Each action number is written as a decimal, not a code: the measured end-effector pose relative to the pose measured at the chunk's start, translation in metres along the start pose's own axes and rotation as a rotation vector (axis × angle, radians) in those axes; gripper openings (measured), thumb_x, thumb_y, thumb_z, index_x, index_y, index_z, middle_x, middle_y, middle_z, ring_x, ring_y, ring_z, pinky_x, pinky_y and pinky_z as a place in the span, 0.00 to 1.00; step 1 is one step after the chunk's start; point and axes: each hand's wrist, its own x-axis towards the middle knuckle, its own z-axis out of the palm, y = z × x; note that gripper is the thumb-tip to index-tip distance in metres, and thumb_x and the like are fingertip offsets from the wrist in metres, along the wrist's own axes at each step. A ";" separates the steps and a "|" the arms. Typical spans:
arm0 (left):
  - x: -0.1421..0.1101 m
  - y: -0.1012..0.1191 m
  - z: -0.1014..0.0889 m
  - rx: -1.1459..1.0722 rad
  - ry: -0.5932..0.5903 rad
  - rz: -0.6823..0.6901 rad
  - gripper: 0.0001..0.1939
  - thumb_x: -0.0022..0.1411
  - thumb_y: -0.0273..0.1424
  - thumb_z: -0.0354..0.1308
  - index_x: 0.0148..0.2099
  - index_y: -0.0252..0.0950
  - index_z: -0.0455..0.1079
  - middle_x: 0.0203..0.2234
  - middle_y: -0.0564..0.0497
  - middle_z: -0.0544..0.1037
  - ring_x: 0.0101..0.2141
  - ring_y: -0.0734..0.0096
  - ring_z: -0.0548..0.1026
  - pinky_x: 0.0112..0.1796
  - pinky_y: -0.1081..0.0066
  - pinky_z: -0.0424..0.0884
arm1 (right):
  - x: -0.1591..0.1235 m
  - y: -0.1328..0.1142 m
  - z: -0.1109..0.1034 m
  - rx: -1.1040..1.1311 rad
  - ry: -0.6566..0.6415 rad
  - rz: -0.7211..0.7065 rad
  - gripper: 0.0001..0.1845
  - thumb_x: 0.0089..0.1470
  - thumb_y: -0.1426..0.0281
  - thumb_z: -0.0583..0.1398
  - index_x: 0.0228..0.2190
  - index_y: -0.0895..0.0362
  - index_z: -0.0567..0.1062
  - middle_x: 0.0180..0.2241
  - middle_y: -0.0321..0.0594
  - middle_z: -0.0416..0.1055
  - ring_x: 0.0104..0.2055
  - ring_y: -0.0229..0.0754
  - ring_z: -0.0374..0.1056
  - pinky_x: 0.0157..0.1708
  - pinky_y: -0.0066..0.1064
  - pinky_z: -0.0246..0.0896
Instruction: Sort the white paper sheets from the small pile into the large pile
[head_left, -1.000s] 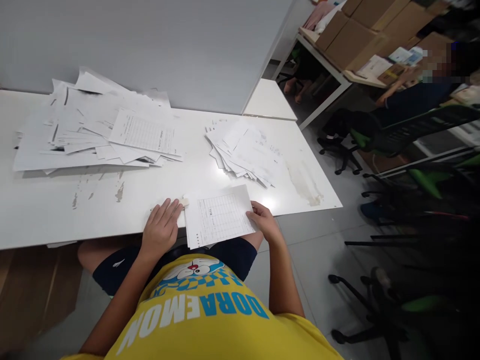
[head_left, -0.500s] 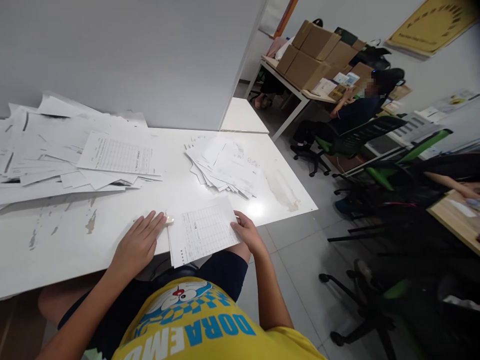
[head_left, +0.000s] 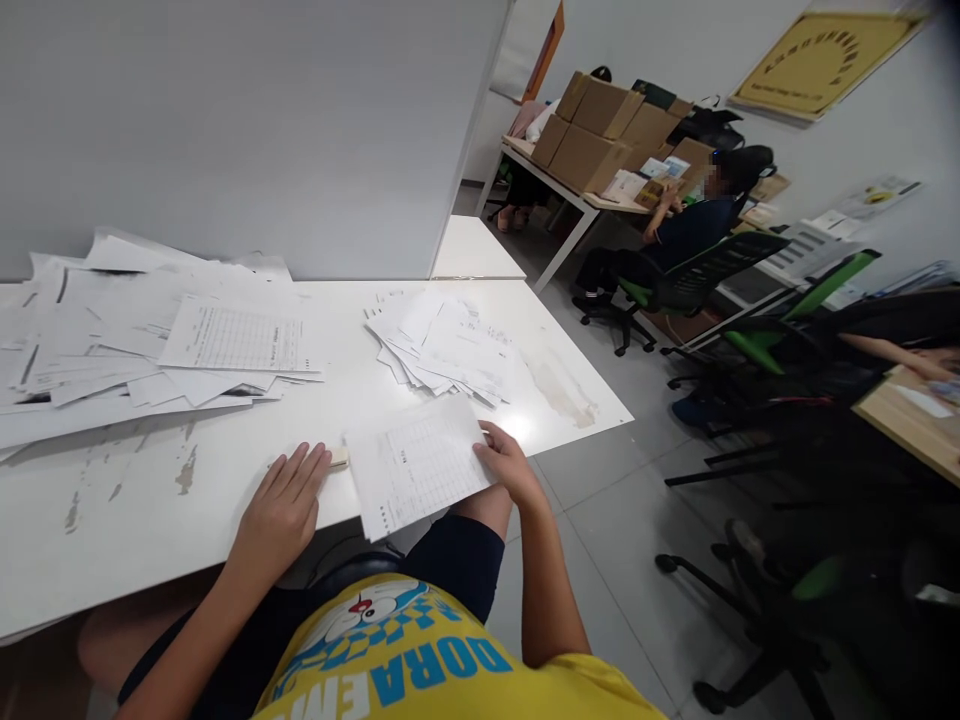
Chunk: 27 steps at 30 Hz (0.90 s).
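Pinching the printed sheet (head_left: 416,465) at its right edge, my right hand (head_left: 508,470) is holding it on the counter (head_left: 150,500), overhanging the near edge. My left hand (head_left: 281,505) is lying open and flat just left of the sheet, fingertips touching a small eraser (head_left: 339,458); the sheet's long axis is running between both hands.

A grey partition (head_left: 262,120) rises behind my white tabletop (head_left: 150,500). Grey floor tiles (head_left: 600,520) spread to my right, with green-backed chairs (head_left: 697,280) and a desk (head_left: 577,200) stacked with cardboard boxes (head_left: 600,130).
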 end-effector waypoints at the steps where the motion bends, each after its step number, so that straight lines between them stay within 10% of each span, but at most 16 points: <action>1: -0.001 0.000 0.000 0.002 0.008 -0.003 0.38 0.62 0.22 0.48 0.73 0.37 0.44 0.62 0.43 0.68 0.63 0.55 0.64 0.63 0.55 0.58 | 0.006 -0.002 -0.004 0.020 0.048 -0.011 0.27 0.44 0.60 0.62 0.47 0.54 0.73 0.32 0.38 0.76 0.34 0.46 0.70 0.36 0.36 0.64; 7: -0.005 0.001 -0.001 0.001 0.075 0.007 0.38 0.63 0.21 0.49 0.73 0.36 0.44 0.59 0.42 0.72 0.61 0.56 0.67 0.62 0.55 0.62 | 0.066 -0.044 0.027 0.191 0.077 -0.145 0.28 0.43 0.61 0.61 0.48 0.56 0.72 0.38 0.41 0.77 0.40 0.47 0.72 0.43 0.37 0.65; 15: -0.007 0.004 -0.002 -0.038 0.131 -0.060 0.37 0.64 0.21 0.48 0.73 0.37 0.44 0.56 0.42 0.74 0.58 0.56 0.71 0.58 0.54 0.68 | 0.152 -0.108 0.208 0.225 -0.185 -0.041 0.28 0.50 0.66 0.58 0.54 0.58 0.68 0.48 0.46 0.74 0.48 0.49 0.71 0.48 0.40 0.67; 19: -0.010 0.003 0.001 -0.045 0.139 -0.077 0.36 0.64 0.21 0.48 0.72 0.38 0.46 0.56 0.43 0.74 0.58 0.58 0.71 0.59 0.55 0.67 | 0.155 -0.116 0.261 0.053 -0.203 -0.114 0.36 0.52 0.61 0.60 0.60 0.61 0.62 0.57 0.54 0.65 0.58 0.57 0.63 0.56 0.48 0.60; 23: -0.010 0.002 0.001 -0.046 0.139 -0.077 0.36 0.64 0.21 0.48 0.72 0.38 0.47 0.56 0.43 0.74 0.58 0.59 0.71 0.59 0.56 0.67 | 0.155 -0.110 0.241 -0.361 0.003 -0.437 0.44 0.56 0.62 0.56 0.67 0.64 0.46 0.68 0.58 0.44 0.68 0.63 0.44 0.65 0.54 0.43; 27: -0.007 0.002 -0.001 -0.016 0.128 -0.055 0.37 0.63 0.20 0.49 0.72 0.36 0.47 0.55 0.42 0.75 0.58 0.57 0.71 0.59 0.54 0.67 | 0.163 -0.091 0.164 -0.570 0.184 -0.469 0.39 0.59 0.65 0.51 0.67 0.64 0.47 0.67 0.56 0.49 0.68 0.58 0.45 0.65 0.50 0.43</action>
